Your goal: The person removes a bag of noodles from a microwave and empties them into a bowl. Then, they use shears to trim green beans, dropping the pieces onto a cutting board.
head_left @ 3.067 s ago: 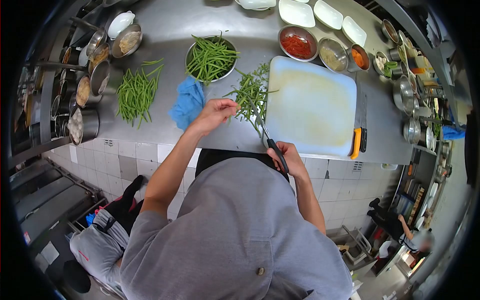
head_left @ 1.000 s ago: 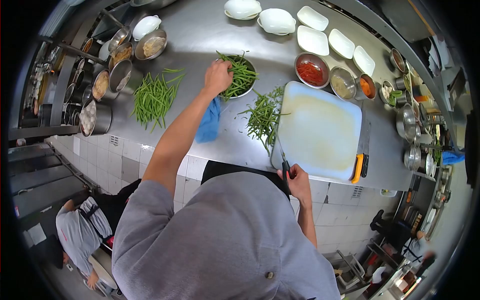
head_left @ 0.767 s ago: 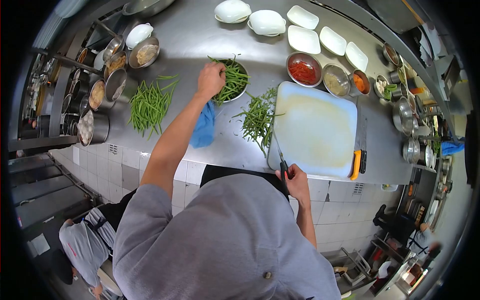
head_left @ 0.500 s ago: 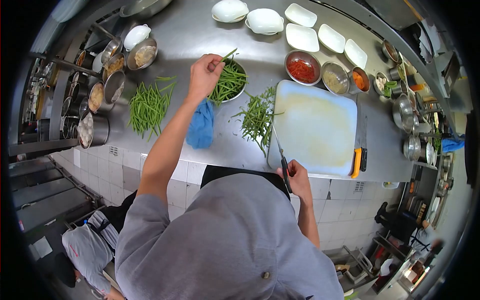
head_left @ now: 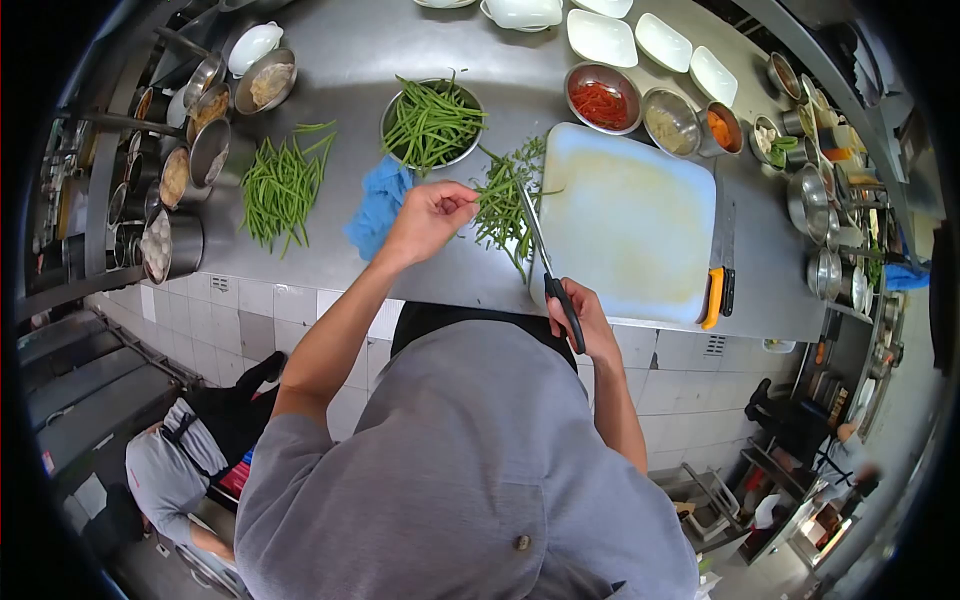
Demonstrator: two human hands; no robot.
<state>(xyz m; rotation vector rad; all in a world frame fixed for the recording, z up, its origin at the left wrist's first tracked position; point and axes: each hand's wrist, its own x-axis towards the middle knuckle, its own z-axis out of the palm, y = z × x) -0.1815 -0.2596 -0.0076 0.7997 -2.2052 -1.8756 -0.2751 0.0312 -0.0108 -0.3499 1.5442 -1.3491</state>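
Note:
My left hand (head_left: 432, 218) pinches a green bean (head_left: 492, 188) by its end, at the left edge of a heap of bean trimmings (head_left: 505, 222). In my right hand (head_left: 583, 318) is a pair of black-handled scissors (head_left: 540, 250), the blades pointing up over the heap beside the cutting board (head_left: 630, 230). Beyond my left hand stands a metal bowl full of green beans (head_left: 432, 125). A blue cloth (head_left: 380, 205) lies left of that hand, and a pile of loose beans (head_left: 282, 192) is farther left.
Bowls of red strips (head_left: 603, 98), pale slices (head_left: 671, 123) and orange pieces (head_left: 720, 128) stand behind the board. A yellow-handled knife (head_left: 713, 298) lies at its right edge. White dishes (head_left: 602, 38) are at the back, metal pots (head_left: 172, 245) at left. A co-worker (head_left: 175, 470) is at lower left.
My left hand has come back from the bowl toward me and the trimmings, holding a bean. The scissors in my right hand have turned more upright and moved closer to the left hand.

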